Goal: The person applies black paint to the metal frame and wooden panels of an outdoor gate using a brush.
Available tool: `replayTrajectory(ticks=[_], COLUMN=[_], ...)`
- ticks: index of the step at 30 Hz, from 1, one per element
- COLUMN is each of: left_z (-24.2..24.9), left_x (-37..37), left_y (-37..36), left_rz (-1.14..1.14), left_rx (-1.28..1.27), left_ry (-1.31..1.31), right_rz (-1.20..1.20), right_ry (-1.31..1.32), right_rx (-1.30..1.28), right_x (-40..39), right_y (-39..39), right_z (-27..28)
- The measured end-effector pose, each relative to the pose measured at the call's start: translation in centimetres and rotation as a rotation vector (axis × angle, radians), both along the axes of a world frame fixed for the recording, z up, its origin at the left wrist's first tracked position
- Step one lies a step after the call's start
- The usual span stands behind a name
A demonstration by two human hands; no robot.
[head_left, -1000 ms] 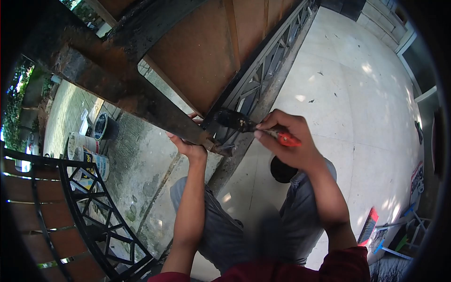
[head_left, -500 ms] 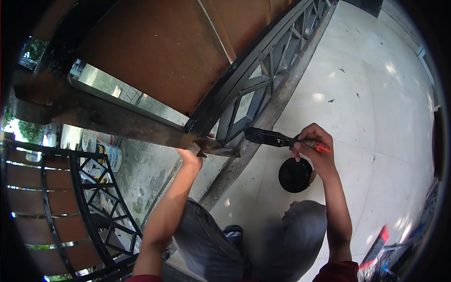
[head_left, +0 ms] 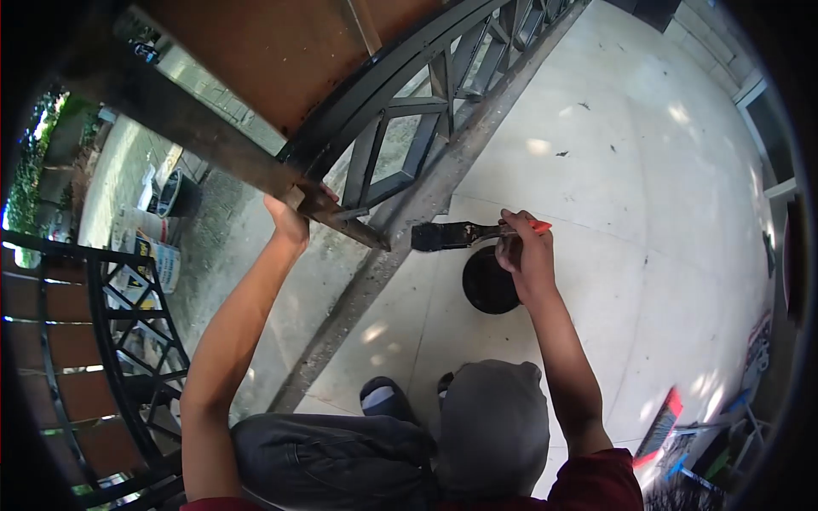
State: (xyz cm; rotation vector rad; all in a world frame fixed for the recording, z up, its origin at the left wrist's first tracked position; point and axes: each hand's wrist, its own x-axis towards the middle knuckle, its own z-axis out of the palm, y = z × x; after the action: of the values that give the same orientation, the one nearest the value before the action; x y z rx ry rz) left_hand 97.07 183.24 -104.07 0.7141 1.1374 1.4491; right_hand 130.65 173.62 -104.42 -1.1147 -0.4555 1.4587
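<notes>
My left hand (head_left: 292, 221) is wrapped round the end part of a brown-grey metal bar (head_left: 213, 136), its fingers partly hidden behind the bar. The bar joins a black metal frame (head_left: 341, 128) with a lattice of triangles and brown panels. In my right hand (head_left: 526, 255) is a paintbrush (head_left: 460, 235) with an orange-red handle end and dark, paint-covered bristles pointing left. The bristles are apart from the frame and the bar. A round black container (head_left: 488, 285) stands on the floor just below the brush, partly covered by my right hand.
A grey ledge (head_left: 341, 311) runs diagonally beside the pale tiled floor (head_left: 656, 196). Another black frame with brown panels (head_left: 106, 315) stands at the lower left, near labelled buckets (head_left: 160, 264). A red-edged broom head (head_left: 660, 422) and a blue item lie at the lower right.
The view has shifted, so the frame and container appear further left. My legs have changed position and both feet now show. The brush has moved away from the lattice, its bristles clear of the metal.
</notes>
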Motion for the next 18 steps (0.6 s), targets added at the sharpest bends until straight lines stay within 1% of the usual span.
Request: replayTrajectory(ticks=[1, 2, 3, 4, 5, 7, 8, 9, 10, 11, 12, 13, 14, 15, 17, 18], left_z=[-0.1, -0.1, -0.2, -0.1, 0.0, 0.4, 1.0, 1.2, 1.6, 2.0, 2.5, 2.8, 2.7, 2.2, 1.3, 1.6], left_x=[0.1, 0.2, 0.0, 0.0, 0.1, 0.4, 0.5, 0.5, 0.7, 0.7, 0.8, 1.1, 1.2, 1.2, 0.6, 0.7], left_y=[-0.4, -0.3, 0.2, 0.6, 0.8, 0.5, 0.5, 0.4, 0.0, -0.5, -0.4, -0.5, -0.8, -0.6, -0.3, -0.3], left_rz=[-0.034, -0.068, -0.058, -0.055, -0.034, -0.021, -0.041, -0.058, -0.073, -0.101, -0.113, -0.083, -0.052, -0.049, -0.094, -0.11], left_rx=[0.103, 0.201, 0.157, 0.178, 0.125, 0.032, 0.055, 0.022, -0.016, -0.046, -0.035, -0.042, -0.059, -0.02, -0.039, -0.041], left_ry=[0.023, 0.062, 0.068, 0.034, -0.004, -0.049, -0.07, -0.035, -0.001, -0.022, -0.042, -0.035, -0.024, -0.041, -0.06, -0.078], right_rz=[0.057, 0.06, 0.096, 0.13, 0.162, 0.153, 0.151, 0.181, 0.162, 0.157, 0.153, 0.135, 0.124, 0.152, 0.233, 0.232], right_ry=[-0.034, -0.053, 0.004, 0.044, 0.024, 0.011, 0.028, 0.106, 0.082, 0.091, 0.101, 0.14, 0.123, 0.12, 0.111, 0.097], right_rx=[0.023, 0.032, 0.034, 0.045, 0.086, 0.079, 0.072, 0.099, 0.109, 0.12, 0.131, 0.121, 0.114, 0.135, 0.198, 0.2], right_x=[0.1, 0.1, 0.1, 0.2, 0.3, 0.1, 0.1, 0.7, 0.8, 0.8, 0.7, 0.7, 0.7, 0.6, 1.3, 1.6], right_y=[-0.5, -0.7, -0.9, -1.2, -1.7, -3.0, -3.4, -3.7, -4.4, -4.8, -5.1, -5.7, -6.1, -6.4, -6.7, -6.7], right_z=[0.2, 0.5, 0.9, 1.8, 2.6, 5.0, 6.2, 6.4, 7.0, 7.8, 8.8, 9.8, 10.5, 10.9, 10.7, 10.7])
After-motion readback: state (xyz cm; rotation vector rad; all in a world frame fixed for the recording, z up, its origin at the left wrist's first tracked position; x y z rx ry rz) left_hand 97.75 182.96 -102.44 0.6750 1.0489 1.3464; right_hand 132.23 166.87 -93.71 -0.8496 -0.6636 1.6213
